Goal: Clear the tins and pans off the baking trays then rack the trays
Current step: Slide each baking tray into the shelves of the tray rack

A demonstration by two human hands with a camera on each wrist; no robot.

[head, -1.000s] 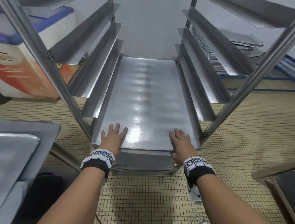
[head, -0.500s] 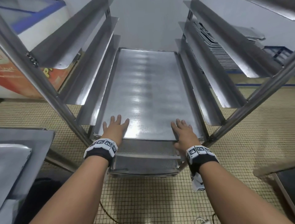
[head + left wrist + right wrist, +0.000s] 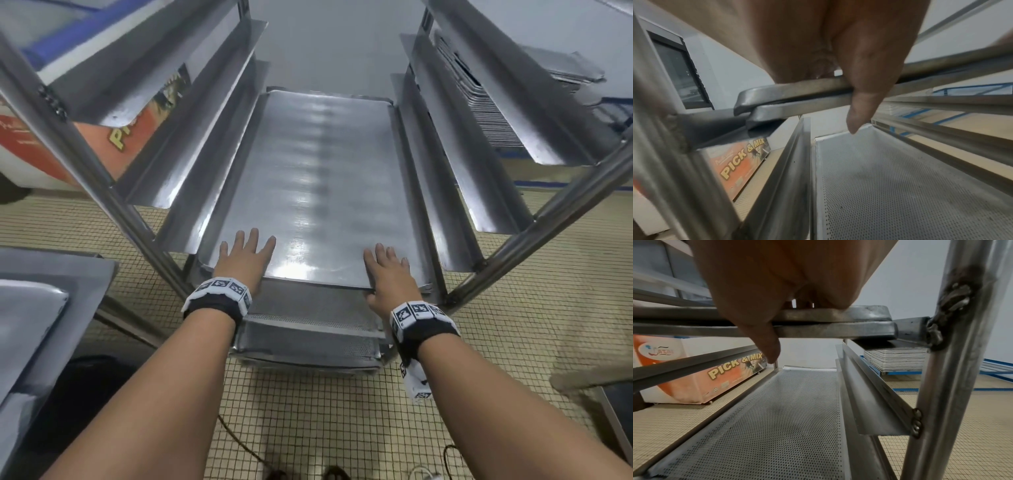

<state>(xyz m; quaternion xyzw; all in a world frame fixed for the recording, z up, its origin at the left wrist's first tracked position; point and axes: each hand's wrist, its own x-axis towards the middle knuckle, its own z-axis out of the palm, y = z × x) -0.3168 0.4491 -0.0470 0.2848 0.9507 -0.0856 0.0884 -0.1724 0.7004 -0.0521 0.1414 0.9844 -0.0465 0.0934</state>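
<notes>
A plain steel baking tray lies on a low pair of rails in the rack. My left hand lies flat on its near left corner and my right hand on its near right corner, fingers straight. In the wrist views each thumb hangs down in front of the tray's front edge. A second tray rim sits directly under that edge. Lower down a perforated tray sticks out nearer to me.
Rack uprights and angled rails flank both hands. A steel table with a tray stands at left. Stacked trays sit behind the rack at right, an orange chest freezer at left. A cable crosses the tiled floor.
Both hands have moved forward with the tray, which has slid deeper into the rack. More of the perforated tray below now shows in front of it.
</notes>
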